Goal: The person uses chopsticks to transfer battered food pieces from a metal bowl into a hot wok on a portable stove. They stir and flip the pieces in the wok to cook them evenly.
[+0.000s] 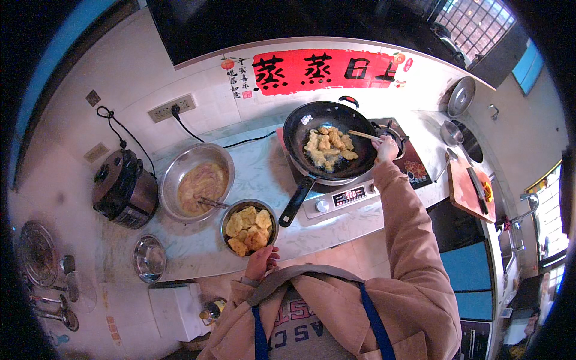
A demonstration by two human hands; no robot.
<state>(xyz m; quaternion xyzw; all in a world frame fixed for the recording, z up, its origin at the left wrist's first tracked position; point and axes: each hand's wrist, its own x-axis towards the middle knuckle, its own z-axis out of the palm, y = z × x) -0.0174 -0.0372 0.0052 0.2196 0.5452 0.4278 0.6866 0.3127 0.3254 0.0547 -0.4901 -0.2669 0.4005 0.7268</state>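
Observation:
My right hand (386, 148) grips a pair of wooden chopsticks (362, 134) over a black wok (300, 120). Their tips reach the right side of a heap of golden battered pieces (329, 144) lying in oil at the wok's bottom. The wok sits on an induction cooker with a lit display (348, 196), its black handle (297, 201) pointing towards me. My left hand (262, 263), loosely curled with nothing in it, is at the near edge of a metal bowl (223, 221). That bowl holds several fried golden pieces (249, 228). Whether the fingers touch its rim cannot be seen clearly.
Left of the fried food stands a large steel basin (168, 180) of pale batter (202, 184) with a utensil in it. An electric pressure cooker (126, 189) and a small steel bowl (150, 258) are farther left. A knife (477, 191) lies on a cutting board (463, 180) at right.

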